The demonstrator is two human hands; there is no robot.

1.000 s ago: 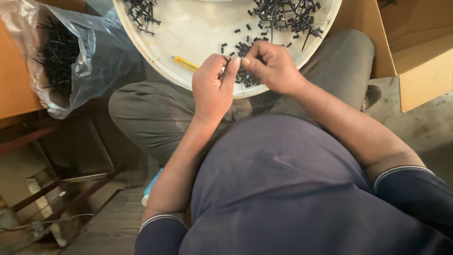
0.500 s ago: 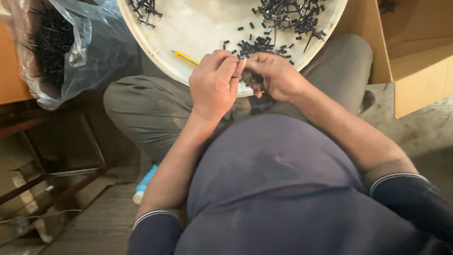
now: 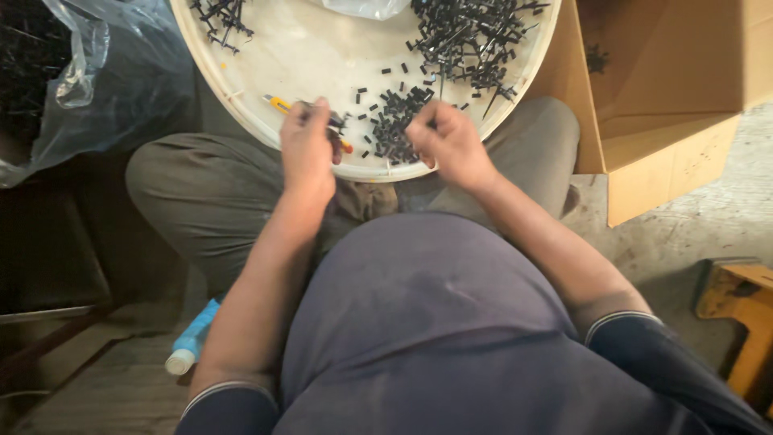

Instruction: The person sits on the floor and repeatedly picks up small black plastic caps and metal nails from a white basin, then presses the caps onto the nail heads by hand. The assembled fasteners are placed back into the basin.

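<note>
Head view: left hand (image 3: pixel 306 149) pinches a yellow cutter (image 3: pixel 282 105) at the tray (image 3: pixel 241 121) rim, upper centre; right hand (image 3: pixel 447 145) is curled shut over small black pieces (image 3: pixel 390 121). The lap-balanced tray could tip, spilling pieces.

Round tray (image 3: pixel 241 121) top cut off; left hand (image 3: pixel 307 149) grip contents unclear.

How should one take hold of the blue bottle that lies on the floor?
Grip the blue bottle around its body, coming from above. It lies on its side on the floor, white cap toward the lower left, beside the person's left arm, so the round body is the free part; its upper end is hidden behind the arm.
</note>
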